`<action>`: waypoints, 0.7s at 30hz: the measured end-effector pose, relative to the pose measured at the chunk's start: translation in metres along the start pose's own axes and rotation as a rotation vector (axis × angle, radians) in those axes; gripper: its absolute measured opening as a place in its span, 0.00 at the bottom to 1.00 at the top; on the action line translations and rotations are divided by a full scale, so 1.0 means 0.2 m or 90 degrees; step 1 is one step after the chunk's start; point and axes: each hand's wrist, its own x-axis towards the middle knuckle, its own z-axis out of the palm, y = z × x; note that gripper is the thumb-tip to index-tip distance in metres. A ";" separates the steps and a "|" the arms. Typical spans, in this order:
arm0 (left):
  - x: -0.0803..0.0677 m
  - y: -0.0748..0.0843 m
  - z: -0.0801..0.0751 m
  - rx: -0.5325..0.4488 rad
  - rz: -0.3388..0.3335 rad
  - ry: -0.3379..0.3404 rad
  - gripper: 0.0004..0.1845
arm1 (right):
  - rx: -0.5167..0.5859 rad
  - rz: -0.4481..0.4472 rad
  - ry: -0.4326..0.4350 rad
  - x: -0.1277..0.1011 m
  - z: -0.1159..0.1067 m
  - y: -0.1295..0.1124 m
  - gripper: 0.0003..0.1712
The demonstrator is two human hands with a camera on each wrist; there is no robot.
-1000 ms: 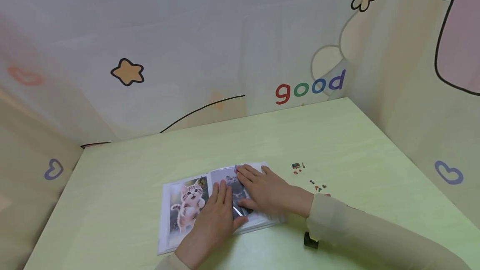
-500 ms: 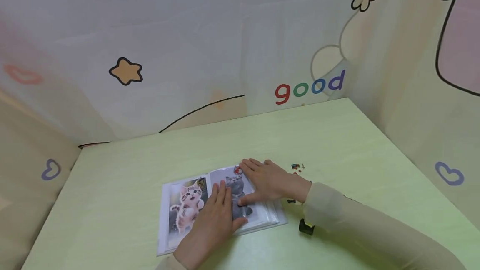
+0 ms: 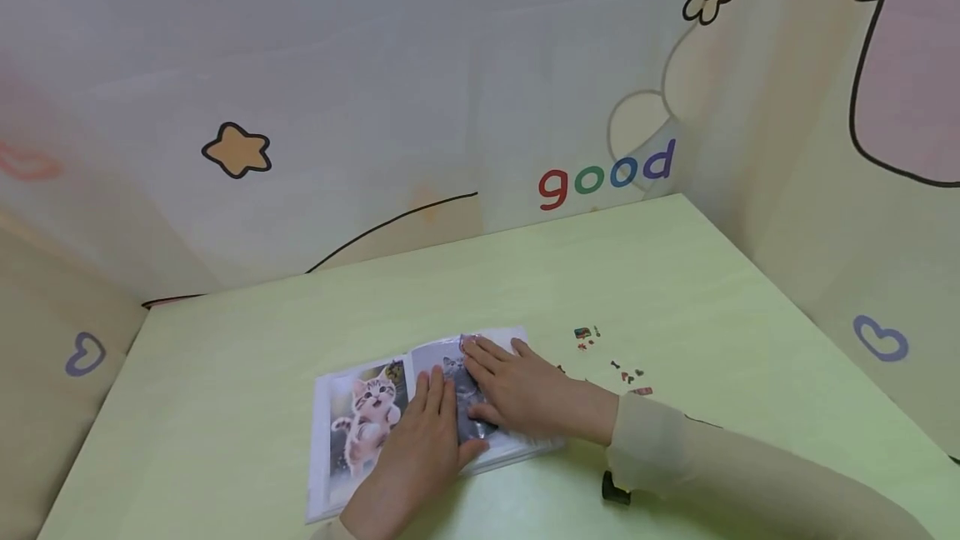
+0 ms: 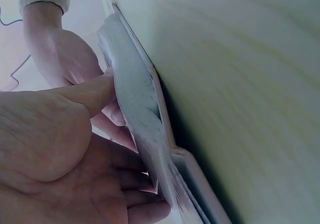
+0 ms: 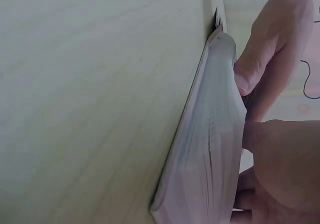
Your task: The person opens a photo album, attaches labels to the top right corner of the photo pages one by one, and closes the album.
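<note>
An open photo album (image 3: 320, 440) lies on the table with clear sleeves on its pages. Its left page holds a picture of a striped kitten (image 3: 372, 415); the right page shows a grey cat picture (image 3: 467, 394), partly covered by the hands. My left hand (image 3: 423, 432) rests flat near the album's middle, fingers straight. With fingers spread, my right hand (image 3: 525, 386) presses on the right page, its fingertips over a small sticker near the page's top. In the left wrist view the thick stack of pages (image 4: 132, 88) shows edge-on under both hands.
Several small stickers (image 3: 626, 375) lie on the table to the right of the album, with a rectangular one (image 3: 582, 332) farther back. A black object (image 3: 616, 488) shows beneath the right sleeve. Patterned curtains (image 3: 337, 107) stand around the pale green table (image 3: 240, 357).
The right hand slid right, baring the small sticker on the page, then came back left over it. The left hand stayed on the album. The head view shifted slightly.
</note>
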 end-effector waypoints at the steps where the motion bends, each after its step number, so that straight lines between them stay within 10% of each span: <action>1: 0.00 0.00 0.00 -0.003 -0.001 -0.001 0.47 | 0.004 0.006 -0.008 0.00 0.00 0.00 0.46; 21: 0.03 -0.02 -0.07 -0.055 -0.026 -0.034 0.47 | 0.085 0.071 -0.054 0.11 -0.04 0.14 0.68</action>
